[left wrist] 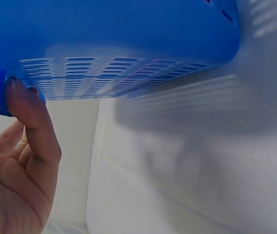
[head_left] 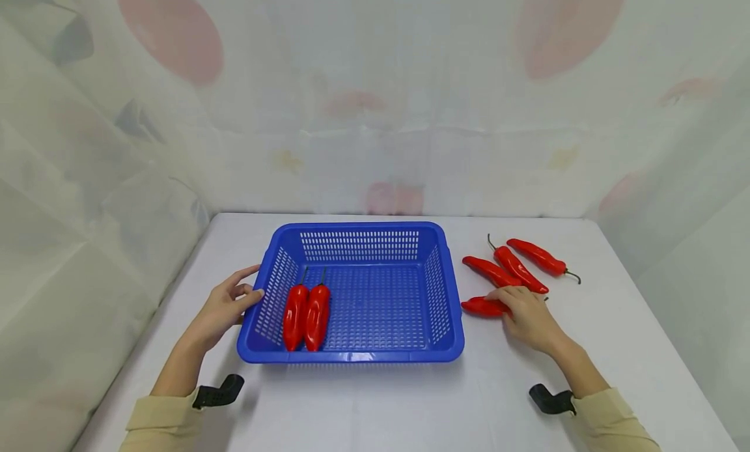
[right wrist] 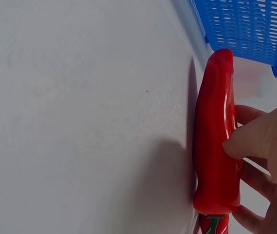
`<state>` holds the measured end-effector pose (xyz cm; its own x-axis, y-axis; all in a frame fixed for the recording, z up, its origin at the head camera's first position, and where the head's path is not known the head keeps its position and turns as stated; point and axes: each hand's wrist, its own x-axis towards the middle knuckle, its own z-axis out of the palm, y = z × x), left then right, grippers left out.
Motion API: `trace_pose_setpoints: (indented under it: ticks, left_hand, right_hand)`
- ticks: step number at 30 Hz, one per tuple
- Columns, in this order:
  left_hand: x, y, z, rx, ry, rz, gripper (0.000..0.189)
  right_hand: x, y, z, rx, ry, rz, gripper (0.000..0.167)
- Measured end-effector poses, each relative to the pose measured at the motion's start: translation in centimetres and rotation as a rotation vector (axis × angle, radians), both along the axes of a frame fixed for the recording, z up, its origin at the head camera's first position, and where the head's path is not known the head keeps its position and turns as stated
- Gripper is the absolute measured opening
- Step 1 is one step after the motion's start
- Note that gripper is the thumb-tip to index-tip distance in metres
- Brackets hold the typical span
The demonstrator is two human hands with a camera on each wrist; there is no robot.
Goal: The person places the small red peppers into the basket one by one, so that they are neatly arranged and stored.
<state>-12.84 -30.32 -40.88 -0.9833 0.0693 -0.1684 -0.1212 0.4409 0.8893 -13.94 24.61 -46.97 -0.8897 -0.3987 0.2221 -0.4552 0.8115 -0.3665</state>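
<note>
A blue plastic basket (head_left: 351, 357) with slotted walls stands on the table. Inside it, at the left, two red chili peppers (head_left: 295, 318) lie side by side with stems pointing away. My left hand (head_left: 219, 312) holds the basket's left rim, thumb and fingertips at the edge in the left wrist view. To the right of the basket, my right hand (head_left: 527, 318) grips a red chili pepper (right wrist: 213, 131) around its middle. That pepper's tip points at the basket; the hand partly covers it in the head view. Three more chili peppers (head_left: 541, 256) lie just beyond this hand.
The white tabletop (head_left: 351, 406) extends in front of the basket and to its right. A pale patterned curtain (head_left: 351, 146) hangs behind and along both sides. Black wrist mounts (head_left: 219, 392) stick out from both beige sleeves.
</note>
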Motion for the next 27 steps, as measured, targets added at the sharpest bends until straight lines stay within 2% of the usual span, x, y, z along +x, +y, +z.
trace_pose_setpoints:
  ticks: [9, 16, 20, 27]
  left_hand:
    - [0.0, 0.0, 0.1, 0.010, 0.004, -0.004, 0.064]
    - [0.0, 0.0, 0.1, 0.021, -0.002, -0.005, 0.064]
    - [0.0, 0.1, 0.1, 0.018, -0.001, -0.005, 0.063]
    - [-0.1, 0.0, -0.1, 0.020, -0.004, -0.003, 0.063]
  right_hand:
    - [0.2, 0.2, -0.3, -0.029, -0.012, -0.022, 0.038]
    - [0.5, 0.3, -0.5, -0.149, 0.068, -0.059, 0.034]
    - [1.0, 0.3, -0.2, -0.236, 0.101, -0.148, 0.033]
    - [2.6, 0.5, -0.3, -0.321, 0.102, -0.369, 0.033]
